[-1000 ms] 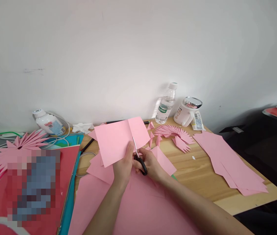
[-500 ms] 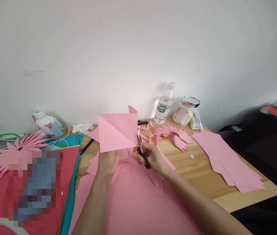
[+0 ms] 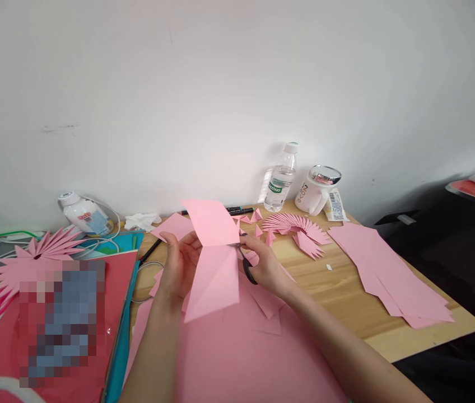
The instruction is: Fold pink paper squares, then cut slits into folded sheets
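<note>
Right hand (image 3: 265, 267): fingers clamped on black-handled scissors (image 3: 247, 270), blades at the right edge of the pink paper (image 3: 216, 282). Paper is up above the bench (image 3: 347, 294), between the hands; one panel stands up and away, the other slopes down toward the person, meeting along a line level with the blades. Can't tell if that line is a fold or a cut. Diagonal crease on the lower panel.

Left hand (image 3: 176, 271): palm turned toward the paper, thumb up and apart from the fingers. Fingertips partly behind the paper; can't tell if they touch it.

Below the hands, a large pink sheet (image 3: 254, 358) with smaller pink pieces on it. Beyond the right hand: small folded pink triangles (image 3: 258, 230), a curved pleated pink fan (image 3: 292, 224), then a clear bottle (image 3: 277, 187) beside a white mug (image 3: 311, 197), both near the wall. Pile of pink strips (image 3: 384, 268) at bench right. Left side: spiky pink paper (image 3: 27, 271), red folder (image 3: 115, 285), white bottle (image 3: 88, 215).
</note>
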Demonstrator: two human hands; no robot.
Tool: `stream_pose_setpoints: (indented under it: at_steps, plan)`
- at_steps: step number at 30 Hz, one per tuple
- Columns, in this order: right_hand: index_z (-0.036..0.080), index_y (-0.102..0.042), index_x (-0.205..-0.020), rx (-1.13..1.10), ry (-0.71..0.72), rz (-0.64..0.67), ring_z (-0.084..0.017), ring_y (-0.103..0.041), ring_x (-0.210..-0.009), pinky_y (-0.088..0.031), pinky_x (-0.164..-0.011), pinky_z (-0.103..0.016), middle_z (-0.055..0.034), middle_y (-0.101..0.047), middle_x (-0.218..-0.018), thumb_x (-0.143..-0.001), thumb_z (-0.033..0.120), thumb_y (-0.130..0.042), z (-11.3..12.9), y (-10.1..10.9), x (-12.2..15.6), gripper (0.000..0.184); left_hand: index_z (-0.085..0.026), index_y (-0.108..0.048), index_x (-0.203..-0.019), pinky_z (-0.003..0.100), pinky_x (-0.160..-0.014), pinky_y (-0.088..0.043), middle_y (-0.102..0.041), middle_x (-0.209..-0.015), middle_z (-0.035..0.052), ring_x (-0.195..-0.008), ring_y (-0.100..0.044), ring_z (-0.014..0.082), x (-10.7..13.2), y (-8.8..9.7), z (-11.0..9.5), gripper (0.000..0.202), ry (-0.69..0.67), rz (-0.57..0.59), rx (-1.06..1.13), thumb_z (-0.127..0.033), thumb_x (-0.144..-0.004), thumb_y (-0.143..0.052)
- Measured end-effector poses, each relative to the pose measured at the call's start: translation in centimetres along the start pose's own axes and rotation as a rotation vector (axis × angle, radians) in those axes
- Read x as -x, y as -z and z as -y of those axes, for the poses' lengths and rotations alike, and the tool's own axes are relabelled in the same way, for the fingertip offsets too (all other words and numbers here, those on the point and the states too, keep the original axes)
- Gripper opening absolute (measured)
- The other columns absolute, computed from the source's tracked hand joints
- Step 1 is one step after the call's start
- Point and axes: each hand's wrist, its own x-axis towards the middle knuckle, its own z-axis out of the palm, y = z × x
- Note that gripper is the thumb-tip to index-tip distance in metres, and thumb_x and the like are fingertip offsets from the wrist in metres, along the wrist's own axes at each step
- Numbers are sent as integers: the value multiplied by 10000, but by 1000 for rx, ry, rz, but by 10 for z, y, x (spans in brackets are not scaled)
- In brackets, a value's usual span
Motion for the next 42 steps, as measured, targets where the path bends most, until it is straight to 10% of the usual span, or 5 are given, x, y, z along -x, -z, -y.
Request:
stream_pose_setpoints:
  at_steps: [10, 17, 24, 29, 42]
  plan:
    - [179, -595, -927, 481, 70, -150, -207, -441, -804, -386, -694, -289, -61, -453, -833, -567, -29, -430, -10, 5, -2, 446, -153, -653, -938, 324, -699, -503, -694, -831, 117, -901, -626, 272, -9, 24, 19, 647, 83, 422, -13, -680, -568, -597]
    - [185, -541, -1065, 502, -85, -128, -213, -501, -807, -398, -649, -283, -72, -547, -858, -606, 27, -467, -10, 5, -1, 491, -135, -524, -578, 148, -327, -231, -493, -466, -56, -383, -412, 47, -15, 15, 15, 301, 157, 96, -16, -318, -532, -760]
    - [182, -544, -801, -22, -446, 22, -120, -475, -567, -368, -548, -239, 41, -503, -612, -629, 190, -600, -3, 6, -3, 181, -148, -512, -623, 149, -275, -209, -517, -460, -89, -275, -353, 19, -26, 16, 15, 262, -118, -326, 311, -272, -567, -735]
    - [184, -491, -809, -460, -450, 50, -107, -492, -585, -418, -599, -270, 41, -520, -657, -629, 277, -687, 5, -3, -2, 282, -149, -583, -694, 176, -470, -455, -644, -597, -37, -562, -646, 130, -23, 13, 19, 310, 36, -150, 437, -186, -477, -801]
    - [207, -462, -774, -1121, -416, -427, -137, -613, -776, -524, -751, -339, 42, -573, -731, -579, 201, -774, 6, -6, -7, 368, -112, -668, -774, 277, -625, -501, -693, -898, 105, -751, -628, 173, 7, -13, 37, 154, 179, 407, 290, -224, -672, -697]
